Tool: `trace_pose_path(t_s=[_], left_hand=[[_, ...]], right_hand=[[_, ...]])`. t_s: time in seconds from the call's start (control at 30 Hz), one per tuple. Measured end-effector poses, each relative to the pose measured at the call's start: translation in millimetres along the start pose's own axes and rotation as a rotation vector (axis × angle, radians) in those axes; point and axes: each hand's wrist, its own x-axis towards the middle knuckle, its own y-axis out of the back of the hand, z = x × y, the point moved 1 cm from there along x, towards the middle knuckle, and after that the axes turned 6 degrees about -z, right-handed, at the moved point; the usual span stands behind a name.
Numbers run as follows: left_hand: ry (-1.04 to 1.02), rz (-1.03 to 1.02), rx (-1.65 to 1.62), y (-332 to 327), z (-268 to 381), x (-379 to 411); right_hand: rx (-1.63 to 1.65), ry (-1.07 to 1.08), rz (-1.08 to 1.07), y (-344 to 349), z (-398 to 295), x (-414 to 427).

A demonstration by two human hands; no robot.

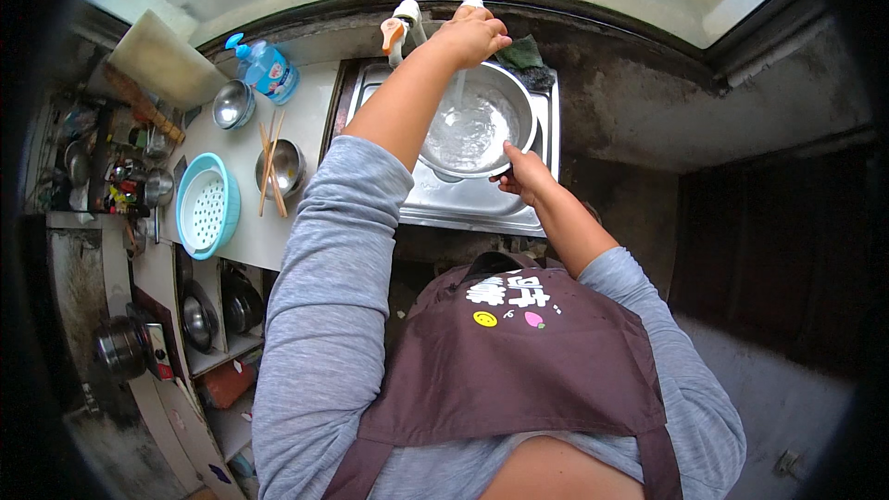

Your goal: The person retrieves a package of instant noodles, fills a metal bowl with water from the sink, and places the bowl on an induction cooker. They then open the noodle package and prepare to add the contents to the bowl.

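My left hand point(476, 36) is at a white faucet point(473, 1) behind the sink and covers most of it. Its fingers are bent, but their contact with the faucet is hidden. Below it, a thin stream of water falls into a round metal basin point(479, 125). Rippling water lies in the basin, which sits over the stainless steel sink point(451, 201). My right hand point(524, 176) grips the basin's near right edge, thumb at the rim and fingers underneath.
A second faucet point(393, 36) has an orange handle. Left on the counter are a blue pump bottle point(271, 73), stacked metal bowls point(233, 104), chopsticks point(272, 177) across another metal bowl point(286, 168), and a turquoise basin point(229, 222) holding a white strainer point(203, 212). A green scrubbing cloth point(521, 53) lies behind the sink.
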Motion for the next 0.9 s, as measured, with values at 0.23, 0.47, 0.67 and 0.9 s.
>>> trace_pose_path(t_s=[0.23,0.47,0.67,0.9], left_hand=[[0.048,-0.011,0.003,1.6,7.6,2.4],[-0.248,-0.131,0.573,5.5,-0.8,5.0],[0.075,-0.045,0.06,7.0,27.1,1.5],[0.147,-0.009,-0.023,8.2,23.9,-13.4]], right_hand=[[0.022,0.007,-0.036,0.7,-2.8,1.2],[0.041,0.012,-0.003,-6.4,7.4,9.7],[0.107,-0.03,-0.025,11.2,14.9,23.5],[0.125,-0.005,-0.048,4.5,15.6,25.5]])
